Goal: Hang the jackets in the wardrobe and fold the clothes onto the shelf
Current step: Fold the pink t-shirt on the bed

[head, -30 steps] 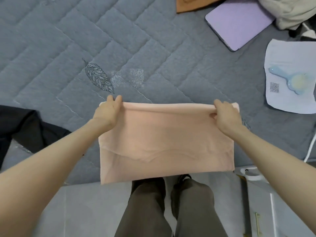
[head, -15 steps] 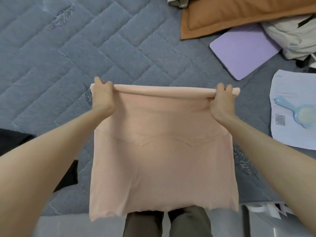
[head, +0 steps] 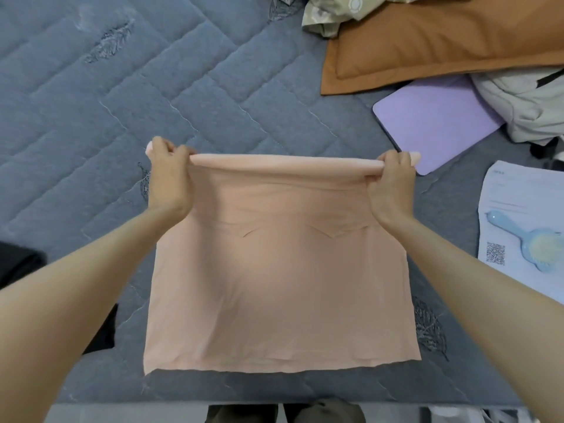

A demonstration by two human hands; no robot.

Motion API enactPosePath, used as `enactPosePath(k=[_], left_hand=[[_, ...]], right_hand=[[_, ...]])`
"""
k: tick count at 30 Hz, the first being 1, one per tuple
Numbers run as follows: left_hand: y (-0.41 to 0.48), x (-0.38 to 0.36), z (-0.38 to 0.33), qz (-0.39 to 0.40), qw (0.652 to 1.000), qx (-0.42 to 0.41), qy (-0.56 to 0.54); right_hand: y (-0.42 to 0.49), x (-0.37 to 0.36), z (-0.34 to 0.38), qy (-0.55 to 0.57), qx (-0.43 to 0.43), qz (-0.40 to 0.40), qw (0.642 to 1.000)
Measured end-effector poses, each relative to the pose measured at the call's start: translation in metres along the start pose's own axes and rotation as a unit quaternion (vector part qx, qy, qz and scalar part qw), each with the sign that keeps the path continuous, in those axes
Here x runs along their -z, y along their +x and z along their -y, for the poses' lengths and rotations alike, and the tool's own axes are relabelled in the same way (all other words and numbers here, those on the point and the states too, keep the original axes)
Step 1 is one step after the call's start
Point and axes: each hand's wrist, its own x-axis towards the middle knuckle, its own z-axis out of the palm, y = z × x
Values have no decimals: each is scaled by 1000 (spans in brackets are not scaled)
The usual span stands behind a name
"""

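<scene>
A peach-coloured garment (head: 280,288), folded into a rough rectangle, is spread over the grey quilted bed (head: 128,96). My left hand (head: 169,175) grips its far left corner and my right hand (head: 392,181) grips its far right corner, with the top edge rolled between them. Its lower edge lies near the bed's front edge.
An orange pillow (head: 427,47) and crumpled pale clothes (head: 525,108) lie at the back right. A lilac flat case (head: 433,123) sits beside them. At the right edge a blue hairbrush (head: 531,239) rests on a white sheet of paper (head: 518,190). Dark clothing (head: 18,264) shows at the left.
Both hands have carried the garment forward over the bed, away from my legs, so that it lies further onto the quilt. The grip on both corners is the same.
</scene>
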Motion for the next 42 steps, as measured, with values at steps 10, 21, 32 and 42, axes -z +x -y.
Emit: enactPosePath(k=[10,21,32,42], left_hand=[[-114,3,74,76,967,-115,213],[-230,-2,133,224,846,-147,461],[-272,-12,163,276,857,-126,417],[-269,-15,136,349,870,-58,344]], right_hand=[[-110,-1,-40,-134,-50,1,990],[-254,-10,-90,-138,-111,31,984],[-304,-21,-119,-133,-145,31,980],[-315,-33,-101,-126,-249,9,960]])
